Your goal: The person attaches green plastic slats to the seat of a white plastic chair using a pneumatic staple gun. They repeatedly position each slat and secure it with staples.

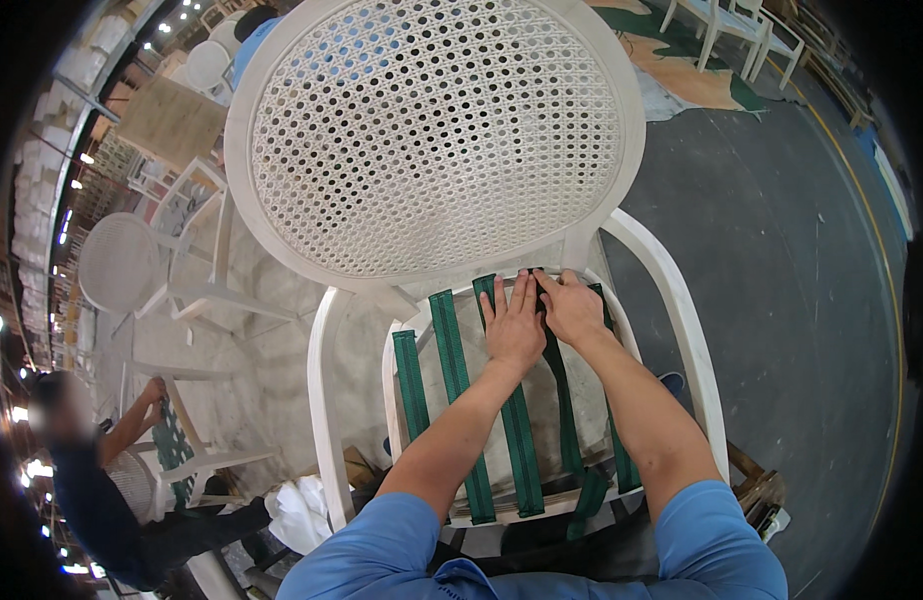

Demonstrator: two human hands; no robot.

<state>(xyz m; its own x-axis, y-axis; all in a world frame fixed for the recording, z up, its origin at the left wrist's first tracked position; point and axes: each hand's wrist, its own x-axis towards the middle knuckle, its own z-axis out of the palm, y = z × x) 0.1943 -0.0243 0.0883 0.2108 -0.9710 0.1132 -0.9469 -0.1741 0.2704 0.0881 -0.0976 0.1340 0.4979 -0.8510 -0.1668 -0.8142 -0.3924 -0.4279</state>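
A white chair stands before me, with an oval woven backrest and curved arms. Several green webbing straps run front to back across its open seat frame. One green webbing strap hangs slack and twisted, its front end loose over the front rail. At the rear rail my left hand lies with fingers stretched out, pressing near the slack strap's far end. Close against it, my right hand has its fingers bent and pinched on that same strap end. The fingertips partly hide the strap there.
To the left stand other white chairs, and a person handles a chair with green webbing. A second person in blue is partly hidden behind the backrest. Wooden pieces lie near the right front leg. Grey floor extends right.
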